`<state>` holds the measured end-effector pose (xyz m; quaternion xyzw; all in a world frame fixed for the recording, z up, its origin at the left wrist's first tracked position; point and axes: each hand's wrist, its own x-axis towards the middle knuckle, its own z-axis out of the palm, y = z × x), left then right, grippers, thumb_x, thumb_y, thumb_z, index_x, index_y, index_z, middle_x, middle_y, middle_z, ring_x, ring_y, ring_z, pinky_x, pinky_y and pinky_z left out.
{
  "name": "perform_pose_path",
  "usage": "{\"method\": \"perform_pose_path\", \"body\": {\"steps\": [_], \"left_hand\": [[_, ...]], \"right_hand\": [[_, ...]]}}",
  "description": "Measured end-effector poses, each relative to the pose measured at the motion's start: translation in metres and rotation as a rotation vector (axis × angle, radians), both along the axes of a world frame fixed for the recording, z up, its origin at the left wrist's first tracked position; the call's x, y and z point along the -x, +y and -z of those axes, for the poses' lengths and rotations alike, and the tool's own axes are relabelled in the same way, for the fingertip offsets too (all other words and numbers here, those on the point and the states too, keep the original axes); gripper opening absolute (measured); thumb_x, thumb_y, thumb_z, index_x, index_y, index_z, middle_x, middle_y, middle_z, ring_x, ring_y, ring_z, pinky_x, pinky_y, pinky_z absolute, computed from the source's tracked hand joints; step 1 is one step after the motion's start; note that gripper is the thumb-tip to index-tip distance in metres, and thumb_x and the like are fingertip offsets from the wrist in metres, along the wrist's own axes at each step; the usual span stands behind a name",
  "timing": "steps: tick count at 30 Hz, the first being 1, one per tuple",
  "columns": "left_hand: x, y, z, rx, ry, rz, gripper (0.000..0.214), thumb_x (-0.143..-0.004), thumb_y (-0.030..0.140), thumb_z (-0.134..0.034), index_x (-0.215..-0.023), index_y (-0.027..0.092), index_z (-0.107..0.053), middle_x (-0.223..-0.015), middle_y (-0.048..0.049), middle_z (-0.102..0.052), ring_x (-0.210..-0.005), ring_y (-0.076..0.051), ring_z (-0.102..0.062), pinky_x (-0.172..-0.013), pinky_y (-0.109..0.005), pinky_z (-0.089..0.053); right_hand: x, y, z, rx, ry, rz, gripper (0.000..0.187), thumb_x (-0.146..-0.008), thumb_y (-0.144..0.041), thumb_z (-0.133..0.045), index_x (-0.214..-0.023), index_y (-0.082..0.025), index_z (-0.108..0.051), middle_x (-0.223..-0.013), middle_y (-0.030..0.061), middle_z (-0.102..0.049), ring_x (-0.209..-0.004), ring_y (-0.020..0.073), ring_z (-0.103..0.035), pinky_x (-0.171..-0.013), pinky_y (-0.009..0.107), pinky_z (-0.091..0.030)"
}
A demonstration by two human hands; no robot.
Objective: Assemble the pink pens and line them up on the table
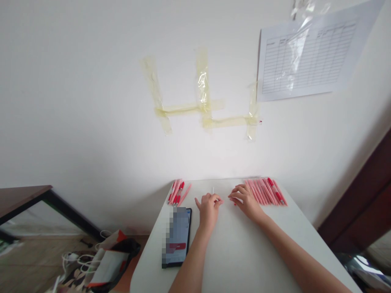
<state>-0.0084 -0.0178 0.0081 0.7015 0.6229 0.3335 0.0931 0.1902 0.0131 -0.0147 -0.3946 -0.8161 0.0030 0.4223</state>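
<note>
My left hand [209, 207] is over the far middle of the small white table [235, 252], its thumb and index finger pinched together. A thin white stick [213, 190] shows just beyond its knuckles; most of it is hidden behind the hand. To its right, my right hand [247, 203] has its fingers curled together. A small red piece [235, 204] peeks out below those fingertips; whether they grip it or something else is hidden. Beside the right hand lies a row of pink pens [262, 192], with a red pen [275, 190] among them.
At the far left corner sits a loose bunch of pink and red pens [177, 193]. A phone [180, 236] lies left of my left forearm. The wall [195, 154] borders the table's far edge. Bags [110, 260] stand on the floor at left, near a dark table [27, 197].
</note>
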Motion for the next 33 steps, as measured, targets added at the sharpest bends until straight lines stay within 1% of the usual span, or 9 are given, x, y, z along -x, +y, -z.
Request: {"method": "perform_pose_path", "body": {"steps": [5, 8, 12, 18, 23, 27, 29, 33], "left_hand": [[-0.0016, 0.0006, 0.001, -0.013, -0.01, 0.027, 0.007, -0.089, 0.03, -0.065, -0.085, 0.026, -0.07, -0.092, 0.0009, -0.068, -0.098, -0.019, -0.061, -0.118, -0.071, -0.011], [-0.0019, 0.0002, 0.0015, -0.023, -0.007, 0.03, 0.009, -0.09, 0.03, -0.063, -0.086, 0.026, -0.07, -0.093, 0.001, -0.068, -0.098, -0.019, -0.061, -0.118, -0.071, -0.011], [-0.002, 0.0001, 0.0016, -0.028, 0.001, 0.021, 0.008, -0.09, 0.029, -0.063, -0.087, 0.026, -0.069, -0.094, 0.0011, -0.068, -0.097, -0.018, -0.061, -0.118, -0.071, -0.011], [-0.003, -0.0009, 0.0018, -0.03, 0.012, 0.028, 0.009, -0.091, 0.031, -0.062, -0.088, 0.026, -0.069, -0.093, 0.0011, -0.068, -0.099, -0.019, -0.061, -0.118, -0.071, -0.012], [-0.0051, -0.002, 0.0028, -0.03, 0.007, 0.046, 0.007, -0.09, 0.032, -0.064, -0.089, 0.026, -0.069, -0.094, 0.0004, -0.07, -0.103, -0.021, -0.061, -0.12, -0.069, -0.011], [-0.0062, -0.002, 0.0034, -0.04, -0.016, 0.079, 0.002, -0.087, 0.028, -0.067, -0.088, 0.027, -0.069, -0.096, 0.0018, -0.072, -0.105, -0.02, -0.062, -0.121, -0.067, -0.009], [-0.0061, -0.0019, 0.0027, -0.033, -0.037, 0.093, 0.004, -0.086, 0.025, -0.068, -0.089, 0.028, -0.069, -0.096, 0.0023, -0.073, -0.105, -0.02, -0.062, -0.121, -0.066, -0.008], [-0.0051, -0.002, -0.0002, 0.005, -0.07, 0.117, 0.01, -0.087, 0.023, -0.063, -0.089, 0.028, -0.071, -0.1, 0.0004, -0.075, -0.109, -0.021, -0.062, -0.121, -0.066, -0.007]], "right_hand": [[0.0005, 0.0, -0.0001, 0.014, 0.035, -0.029, 0.016, -0.097, -0.026, -0.061, -0.104, -0.029, -0.074, -0.1, 0.0085, -0.069, -0.109, 0.0276, -0.056, -0.091, 0.047, -0.052], [0.0007, 0.0003, 0.0006, 0.017, 0.038, -0.047, 0.016, -0.096, -0.027, -0.061, -0.104, -0.029, -0.075, -0.101, 0.0083, -0.068, -0.109, 0.027, -0.056, -0.091, 0.046, -0.053], [0.0001, 0.0006, 0.0006, 0.019, 0.04, -0.034, 0.015, -0.096, -0.026, -0.062, -0.103, -0.028, -0.075, -0.1, 0.0082, -0.068, -0.108, 0.0266, -0.057, -0.09, 0.044, -0.053], [-0.0003, -0.001, -0.0016, 0.031, 0.047, -0.048, 0.016, -0.097, -0.027, -0.061, -0.104, -0.029, -0.075, -0.1, 0.008, -0.068, -0.108, 0.027, -0.056, -0.091, 0.046, -0.052], [0.0023, -0.0033, -0.0025, 0.042, 0.022, -0.05, 0.015, -0.096, -0.028, -0.062, -0.103, -0.03, -0.076, -0.102, 0.0084, -0.068, -0.109, 0.0277, -0.056, -0.091, 0.047, -0.052], [0.003, -0.0025, -0.0016, 0.039, -0.003, -0.051, 0.014, -0.095, -0.027, -0.063, -0.1, -0.03, -0.076, -0.101, 0.0087, -0.069, -0.109, 0.0284, -0.056, -0.091, 0.048, -0.052], [0.0021, -0.0016, -0.0014, 0.036, 0.004, -0.047, 0.014, -0.095, -0.027, -0.063, -0.1, -0.03, -0.076, -0.1, 0.0089, -0.069, -0.109, 0.0286, -0.056, -0.09, 0.048, -0.052], [-0.0001, -0.0003, -0.0013, 0.033, 0.018, -0.043, 0.015, -0.095, -0.024, -0.062, -0.1, -0.029, -0.076, -0.1, 0.0084, -0.068, -0.109, 0.0281, -0.056, -0.09, 0.048, -0.053]]}}
